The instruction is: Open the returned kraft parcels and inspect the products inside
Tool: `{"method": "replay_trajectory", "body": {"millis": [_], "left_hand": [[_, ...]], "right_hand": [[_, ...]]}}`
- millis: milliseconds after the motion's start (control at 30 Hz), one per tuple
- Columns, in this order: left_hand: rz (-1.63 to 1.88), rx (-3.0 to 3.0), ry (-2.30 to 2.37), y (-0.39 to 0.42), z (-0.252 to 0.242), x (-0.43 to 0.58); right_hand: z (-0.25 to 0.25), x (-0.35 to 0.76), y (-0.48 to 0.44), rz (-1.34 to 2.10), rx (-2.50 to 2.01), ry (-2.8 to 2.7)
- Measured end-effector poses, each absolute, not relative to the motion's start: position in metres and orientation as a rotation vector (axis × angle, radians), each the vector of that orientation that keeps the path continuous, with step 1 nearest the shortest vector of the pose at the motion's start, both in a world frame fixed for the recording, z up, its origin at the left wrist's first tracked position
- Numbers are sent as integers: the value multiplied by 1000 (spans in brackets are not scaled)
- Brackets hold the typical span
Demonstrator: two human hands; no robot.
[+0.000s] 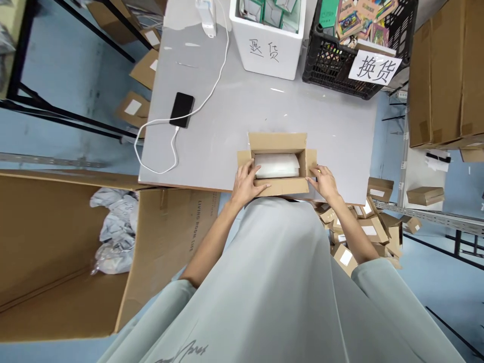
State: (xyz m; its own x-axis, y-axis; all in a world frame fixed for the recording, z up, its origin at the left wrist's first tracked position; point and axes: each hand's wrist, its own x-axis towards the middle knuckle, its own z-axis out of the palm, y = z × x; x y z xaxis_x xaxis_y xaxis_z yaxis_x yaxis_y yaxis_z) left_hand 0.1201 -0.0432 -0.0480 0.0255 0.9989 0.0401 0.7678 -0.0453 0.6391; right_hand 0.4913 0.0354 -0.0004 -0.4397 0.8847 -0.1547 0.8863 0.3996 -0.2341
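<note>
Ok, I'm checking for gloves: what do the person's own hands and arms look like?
The left hand and right hand are bare, without gloves. The left sleeve and right sleeve are loose, roughly elbow-length and pale grey-green.

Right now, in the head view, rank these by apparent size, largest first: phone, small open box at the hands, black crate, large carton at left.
1. Large carton, cut off by the frame
2. Black crate, also cut off
3. Small open box
4. Phone

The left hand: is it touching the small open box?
Touching: the head view shows the left hand, thumb on the near flap of the small open box.
</note>
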Motion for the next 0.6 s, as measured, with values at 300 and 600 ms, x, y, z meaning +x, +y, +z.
{"method": "replay_trajectory", "body": {"millis": [300, 600], "left_hand": [[270, 2005, 1691, -28, -45, 148], [109, 1910, 1806, -22, -51, 168]], "right_hand": [[8, 448, 68, -542, 1392, 2723], [-29, 336, 118, -474, 954, 2362]]}}
